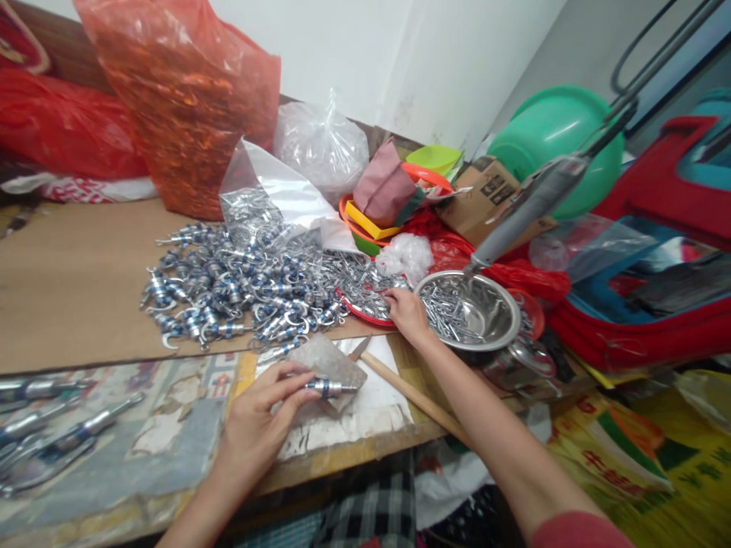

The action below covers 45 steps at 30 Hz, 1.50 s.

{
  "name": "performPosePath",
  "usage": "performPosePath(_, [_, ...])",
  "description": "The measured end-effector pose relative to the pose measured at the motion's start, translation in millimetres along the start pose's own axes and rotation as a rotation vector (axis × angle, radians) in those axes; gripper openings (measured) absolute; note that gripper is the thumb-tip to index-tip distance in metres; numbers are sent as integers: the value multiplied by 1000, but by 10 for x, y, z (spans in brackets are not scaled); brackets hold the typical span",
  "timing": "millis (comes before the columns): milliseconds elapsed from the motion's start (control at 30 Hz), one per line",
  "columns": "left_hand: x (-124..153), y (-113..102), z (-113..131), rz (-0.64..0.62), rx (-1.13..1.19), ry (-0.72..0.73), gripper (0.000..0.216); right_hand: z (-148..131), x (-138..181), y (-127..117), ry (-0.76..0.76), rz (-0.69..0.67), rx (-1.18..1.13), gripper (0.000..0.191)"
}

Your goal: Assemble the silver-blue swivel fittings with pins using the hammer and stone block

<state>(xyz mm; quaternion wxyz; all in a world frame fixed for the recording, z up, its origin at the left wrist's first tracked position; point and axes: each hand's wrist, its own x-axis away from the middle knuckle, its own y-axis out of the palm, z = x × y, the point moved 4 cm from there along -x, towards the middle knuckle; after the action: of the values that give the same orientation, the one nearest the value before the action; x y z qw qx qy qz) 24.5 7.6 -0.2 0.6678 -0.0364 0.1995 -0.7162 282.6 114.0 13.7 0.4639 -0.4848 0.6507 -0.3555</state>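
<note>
My left hand (267, 407) pinches a shiny metal expansion bolt (327, 387) with a blue band between thumb and fingers. The bolt lies level over a worn grey block (336, 358) at the bench edge. Beyond the block, my right hand (406, 313) reaches to the red tray (365, 313) heaped with small metal pins (371, 285). Its thumb and forefinger are closed at the pins; what is between them is too small to make out. A wooden-handled hammer (408, 392) rests beside the block, its handle running under my right forearm.
A pile of blue-banded hook bolts (228, 281) covers the cardboard (68, 281). To the right stands a steel bowl (508, 335) with more pins. Several finished-looking bolts (62, 441) lie front left. Behind are an orange bag (194, 114), clear bags and a green basin (563, 129).
</note>
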Motion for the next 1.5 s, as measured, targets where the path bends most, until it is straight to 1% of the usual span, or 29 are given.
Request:
performPosePath(67, [0, 6, -15, 3, -20, 34, 16, -67, 58, -46, -19, 22, -93, 20])
performPosePath(167, [3, 12, -27, 5, -36, 72, 19, -337, 261, -100, -69, -1, -246, 14])
performPosePath(267, [10, 0, -38, 33, -49, 50, 22, -727, 615, -139, -135, -88, -437, 7])
performPosePath(300, [13, -6, -41, 47, -57, 30, 22, -848, 740, -146, -145, -129, -585, 8])
performPosePath(400, [14, -17, -41, 75, -82, -19, 22, -1085, 1025, -146, -122, -196, -857, 11])
performPosePath(500, [9, -11, -32, 74, -93, -41, 21, -1125, 1118, -79, -15, -224, -1019, 12])
performPosePath(600, [8, -5, -27, 74, -76, -54, 20, -1084, 1109, 20, 135, -257, -1175, 19])
performPosePath(667, [11, 0, -26, 72, -52, -59, 19, -1068, 1098, 60, 193, -262, -1221, 22])
performPosePath(767, [17, 5, -32, 73, -16, -74, 16, -1081, 1101, 76, 198, -270, -1234, 23])
performPosePath(867, [17, 8, -52, 70, 48, -122, 12, -1097, 1136, 68, 161, -292, -1230, 22])
performPosePath(933, [20, 1, -77, 77, 130, -182, 9, -1082, 1172, 24, 65, -232, -1150, 25])
performPosePath(967, [23, -4, -88, 78, 183, -214, 9, -1075, 1194, -17, -36, -169, -1068, 28])
performPosePath(1033, [32, -14, -91, 65, 289, -261, 9, -1083, 1258, -120, -338, -15, -846, 30])
performPosePath(1100, [37, -27, -59, 35, 341, -280, 9, -1100, 1345, -198, -652, 126, -621, 25])
performPosePath(1133, [37, -37, -31, 22, 333, -281, 10, -1101, 1381, -224, -772, 182, -536, 22])
performPosePath(1200, [27, -62, 40, -4, 263, -267, 12, -1094, 1414, -265, -914, 261, -419, 22])
performPosePath(1267, [8, -90, 123, -33, 160, -222, 14, -1097, 1411, -302, -983, 292, -359, 19])
performPosePath(1333, [-11, -119, 194, -57, 73, -169, 14, -1112, 1397, -331, -1008, 298, -344, 18])
performPosePath(1400, [-24, -144, 236, -74, 31, -145, 14, -1119, 1382, -341, -981, 296, -376, 18])
performPosePath(1500, [-25, -140, 232, -126, 77, -210, 15, -1107, 1360, -303, -861, 241, -517, 20])
